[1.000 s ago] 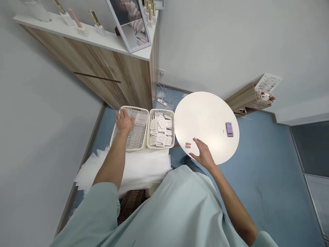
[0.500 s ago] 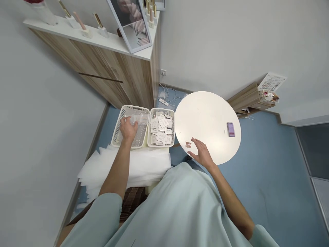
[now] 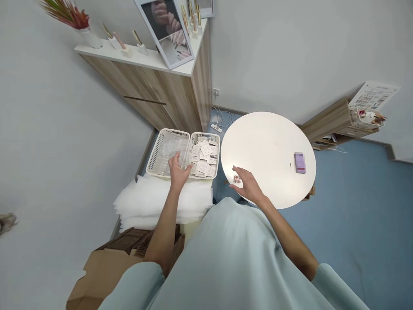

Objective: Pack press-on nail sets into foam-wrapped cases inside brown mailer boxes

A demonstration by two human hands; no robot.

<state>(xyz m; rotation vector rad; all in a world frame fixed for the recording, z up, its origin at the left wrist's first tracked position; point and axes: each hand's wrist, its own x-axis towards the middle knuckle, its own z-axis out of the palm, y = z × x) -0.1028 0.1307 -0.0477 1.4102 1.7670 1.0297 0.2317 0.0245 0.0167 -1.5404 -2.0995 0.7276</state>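
My left hand is over the inner rims of two white baskets, thumb and fingers curved around a clear plastic case whose outline is faint. Beneath it, the left basket contains more clear plastic cases. Several white printed cards fill the right basket. At the near left edge of the round white table, my right hand is open, thumb and fingers apart. Beside its fingertips lies a small set of reddish-brown press-on nails in two rows.
A purple box lies on the table's right side. White foam sheets are stacked before the baskets, with a cardboard box nearer me. Behind stands a wooden cabinet bearing bottles and a picture frame. A power strip is on the floor.
My left hand has moved right and nearer me, from over the left basket to where the baskets meet, with the clear case. The right hand has shifted slightly left, closer to the nails.
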